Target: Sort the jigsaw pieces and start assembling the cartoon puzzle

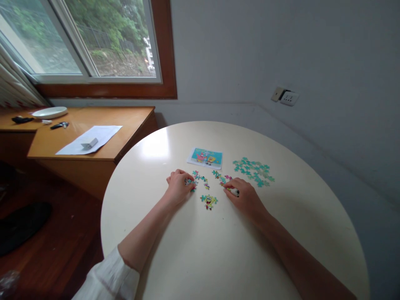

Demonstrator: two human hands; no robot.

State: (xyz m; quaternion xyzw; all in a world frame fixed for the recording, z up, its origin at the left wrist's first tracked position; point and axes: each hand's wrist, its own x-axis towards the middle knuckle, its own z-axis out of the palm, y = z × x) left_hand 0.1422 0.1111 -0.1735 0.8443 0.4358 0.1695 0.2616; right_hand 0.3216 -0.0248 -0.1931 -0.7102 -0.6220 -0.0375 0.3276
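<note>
Left of the middle, my left hand (179, 184) rests on the table with bent fingers closed on a jigsaw puzzle piece (189, 182), partly hidden by the fingers. My right hand (243, 192) is low over the other loose pieces, its thumb and fingertips drawn together at a puzzle piece (233, 191). Between the hands lie small groups of colourful pieces (205, 182). Nearer to me sits a joined cluster with a yellow cartoon figure (208, 201), touched by neither hand. Beyond the hands lies a picture card (206, 158) with pink and yellow cartoon figures.
Several green puzzle pieces (253, 170) are spread on the right of the round white table (200, 258). At the left, a wooden desk (134, 121) bears paper (106, 133), a small white box (89, 143) and a white plate (50, 112). A wall stands behind.
</note>
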